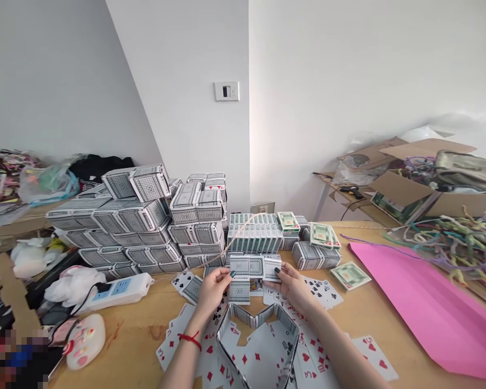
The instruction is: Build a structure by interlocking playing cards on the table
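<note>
Both my hands hold up a joined strip of grey-backed playing cards (pixel 254 266) above the wooden table (pixel 137 335). My left hand (pixel 213 289) pinches its left end, and one card hangs down from the strip beside it. My right hand (pixel 288 283) grips the right end with fingers closed. Below my hands lies a heart-shaped frame made of cards (pixel 259 346), resting on face-up cards (pixel 311 356) spread over the table.
Stacked grey card packs (pixel 137 221) rise at the back left, green-backed decks (pixel 254 232) behind my hands. A white power strip (pixel 119 290) lies left. A pink sheet (pixel 425 308) covers the right side, with pipe cleaners (pixel 453 243) and cardboard boxes (pixel 405 189) beyond.
</note>
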Demonstrator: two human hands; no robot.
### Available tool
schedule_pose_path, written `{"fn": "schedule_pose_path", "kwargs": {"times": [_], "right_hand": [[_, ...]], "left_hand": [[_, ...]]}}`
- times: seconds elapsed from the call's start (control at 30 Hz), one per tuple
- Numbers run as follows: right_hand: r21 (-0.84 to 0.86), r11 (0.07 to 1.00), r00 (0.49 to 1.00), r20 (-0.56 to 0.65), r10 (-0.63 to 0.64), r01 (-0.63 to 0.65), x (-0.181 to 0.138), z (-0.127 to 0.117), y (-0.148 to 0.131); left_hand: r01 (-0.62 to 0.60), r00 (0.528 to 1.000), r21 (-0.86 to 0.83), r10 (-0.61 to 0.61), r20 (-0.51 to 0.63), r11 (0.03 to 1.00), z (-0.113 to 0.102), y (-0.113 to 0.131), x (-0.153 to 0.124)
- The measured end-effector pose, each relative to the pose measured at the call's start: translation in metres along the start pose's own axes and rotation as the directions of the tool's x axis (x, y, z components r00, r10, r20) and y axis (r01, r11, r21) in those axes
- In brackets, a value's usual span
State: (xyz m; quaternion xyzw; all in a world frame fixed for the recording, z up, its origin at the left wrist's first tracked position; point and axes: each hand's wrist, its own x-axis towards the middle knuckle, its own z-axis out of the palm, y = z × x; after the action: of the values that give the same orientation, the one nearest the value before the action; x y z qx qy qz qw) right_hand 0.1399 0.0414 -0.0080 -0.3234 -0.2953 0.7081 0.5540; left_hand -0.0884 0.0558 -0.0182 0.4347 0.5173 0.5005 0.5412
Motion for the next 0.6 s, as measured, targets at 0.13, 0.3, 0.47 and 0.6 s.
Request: {"fn": "schedule_pose_path", "kwargs": {"times": [0.13, 0.3, 0.47, 0.6], "right_hand": [[0.03, 0.999, 1.0, 0.004, 0.026, -0.026, -0.0003, -0.0011, 0.0009], [0.038, 0.999, 1.0, 0.011, 0.014, -0.015, 0.0002, -0.0013, 0.0005], [0.011, 1.0, 1.0, 0.029, 0.006, -0.007, -0.0004, 0.001, -0.0008], [-0.013, 1.0, 1.0, 0.024, 0.007, -0.007, -0.0017, 0.003, -0.0016]], "left_hand": [[-0.006, 1.0, -0.027, 0.006, -0.012, 1.0, -0.0008, -0.002, 0.0009], [-0.011, 1.0, -0.032, 0.011, -0.011, 0.999, -0.0014, -0.0031, 0.0015], [-0.012, 1.0, -0.002, 0.012, 0.002, 1.0, -0.0009, -0.0024, 0.001], [-0.023, 1.0, 0.03, 0.023, 0.009, 0.999, -0.0005, 0.0, -0.0008]]}}
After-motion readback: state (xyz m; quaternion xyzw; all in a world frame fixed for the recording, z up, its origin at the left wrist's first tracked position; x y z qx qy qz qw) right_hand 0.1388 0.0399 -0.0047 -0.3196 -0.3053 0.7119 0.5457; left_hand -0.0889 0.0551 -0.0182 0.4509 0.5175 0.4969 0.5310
